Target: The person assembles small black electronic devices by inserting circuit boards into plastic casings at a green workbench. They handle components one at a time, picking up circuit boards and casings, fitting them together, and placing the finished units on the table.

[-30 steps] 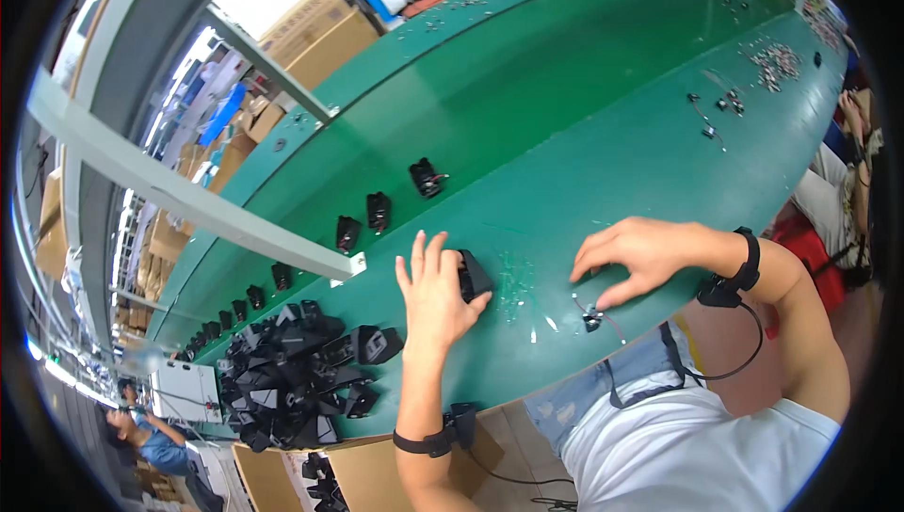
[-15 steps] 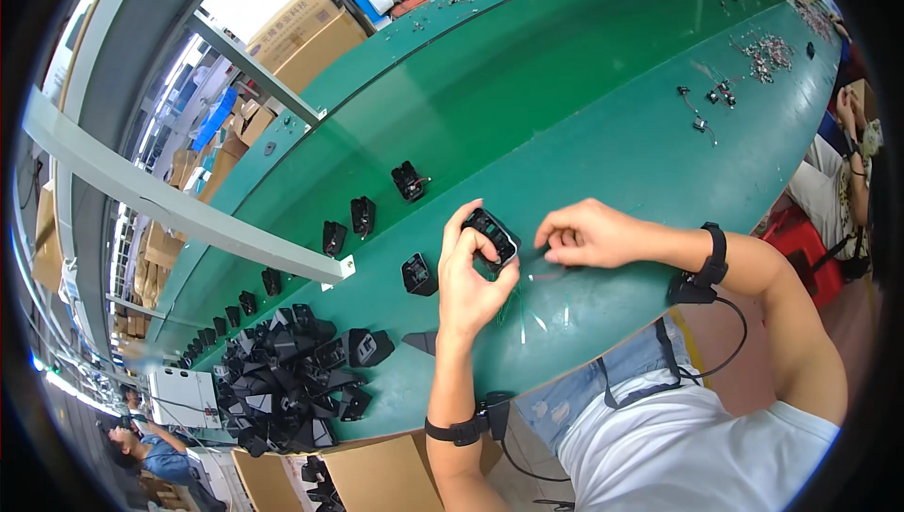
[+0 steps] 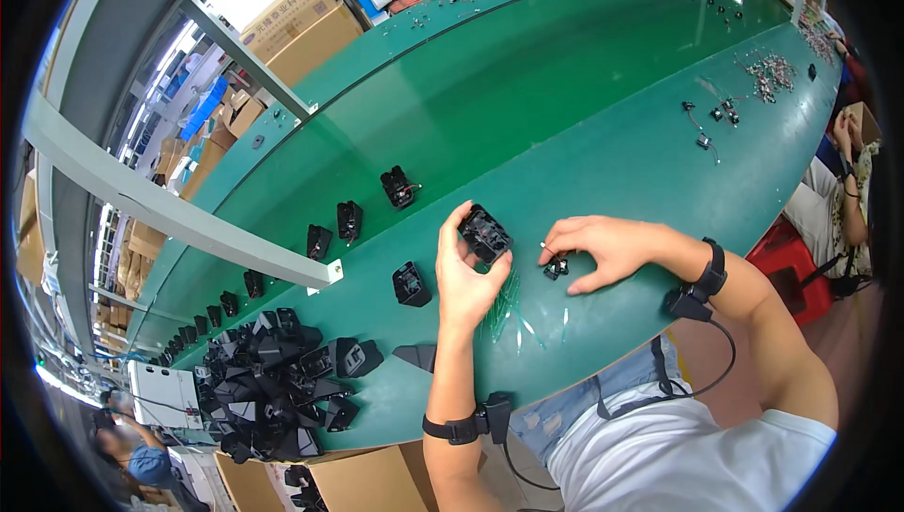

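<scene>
My left hand (image 3: 468,284) grips a black plastic housing (image 3: 487,233), tilted so that its hollow, ribbed inside shows. To its right, my right hand (image 3: 603,247) is just above the table, thumb apart from the curved fingers. A small black part with a white-tipped lead (image 3: 556,268) sits between those fingertips and the thumb; it does not look pinched. Thin clear-green strips (image 3: 516,316) lie scattered on the table below the left hand. Another black housing (image 3: 410,283) stands on the table left of my left hand.
A heap of black housings (image 3: 268,376) covers the table's left end. More housings (image 3: 349,221) stand in a row along the sunken green lane. Small wired parts (image 3: 723,112) and a pile of leads (image 3: 772,74) lie at the far right. A grey metal post (image 3: 188,206) crosses the left.
The housing in my left hand has turned, showing more of its inside. My right hand has opened its fingers, and the small black part now shows beneath them. The view has shifted slightly.
</scene>
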Demonstrator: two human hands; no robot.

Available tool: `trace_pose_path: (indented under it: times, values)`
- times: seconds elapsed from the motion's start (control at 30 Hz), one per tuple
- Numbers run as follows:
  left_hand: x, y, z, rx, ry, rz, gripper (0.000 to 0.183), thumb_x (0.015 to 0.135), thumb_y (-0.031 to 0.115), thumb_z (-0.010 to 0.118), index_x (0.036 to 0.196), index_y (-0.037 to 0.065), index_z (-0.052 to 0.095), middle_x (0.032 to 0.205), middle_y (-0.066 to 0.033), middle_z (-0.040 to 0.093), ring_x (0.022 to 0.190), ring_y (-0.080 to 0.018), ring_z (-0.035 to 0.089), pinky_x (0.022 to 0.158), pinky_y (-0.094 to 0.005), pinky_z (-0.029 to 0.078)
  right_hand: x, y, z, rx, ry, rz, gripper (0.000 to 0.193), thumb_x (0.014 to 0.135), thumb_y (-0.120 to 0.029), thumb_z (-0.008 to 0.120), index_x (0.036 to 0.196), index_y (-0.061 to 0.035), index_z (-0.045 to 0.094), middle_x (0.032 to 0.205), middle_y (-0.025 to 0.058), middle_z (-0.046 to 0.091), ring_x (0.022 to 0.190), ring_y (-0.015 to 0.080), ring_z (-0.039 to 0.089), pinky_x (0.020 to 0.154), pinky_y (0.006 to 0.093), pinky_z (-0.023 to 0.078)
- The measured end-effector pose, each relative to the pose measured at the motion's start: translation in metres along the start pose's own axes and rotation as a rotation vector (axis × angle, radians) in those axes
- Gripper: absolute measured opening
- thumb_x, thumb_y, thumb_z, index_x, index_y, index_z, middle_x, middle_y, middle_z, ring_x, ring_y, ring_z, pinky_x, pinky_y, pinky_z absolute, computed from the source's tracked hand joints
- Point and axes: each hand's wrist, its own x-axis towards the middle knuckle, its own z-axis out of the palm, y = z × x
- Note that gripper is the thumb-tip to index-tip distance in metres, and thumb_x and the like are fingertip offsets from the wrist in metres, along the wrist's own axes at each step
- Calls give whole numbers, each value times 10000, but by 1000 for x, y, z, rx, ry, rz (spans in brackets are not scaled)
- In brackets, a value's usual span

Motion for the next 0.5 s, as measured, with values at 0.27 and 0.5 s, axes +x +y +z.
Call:
trace_pose_path:
  times: [0.27,0.5]
  values:
    - [-5,-2,8,-122,-69,-12,782,610,-144,488,1368,39,432,1249,-87,503,871,-163,620,806,-292,528,-1,-8,9,166,134,172,348,804,-48,723,1148,-74,677,942,56,578,803,167,626,686,301,542]
    - [-9,-2,13,-239,-256,-111,807,618,-132,474,1404,40,417,1312,-124,488,826,-186,625,815,-300,525,-3,-5,7,543,314,206,289,837,-6,709,1117,-14,639,1085,66,671,825,99,623,681,243,539]
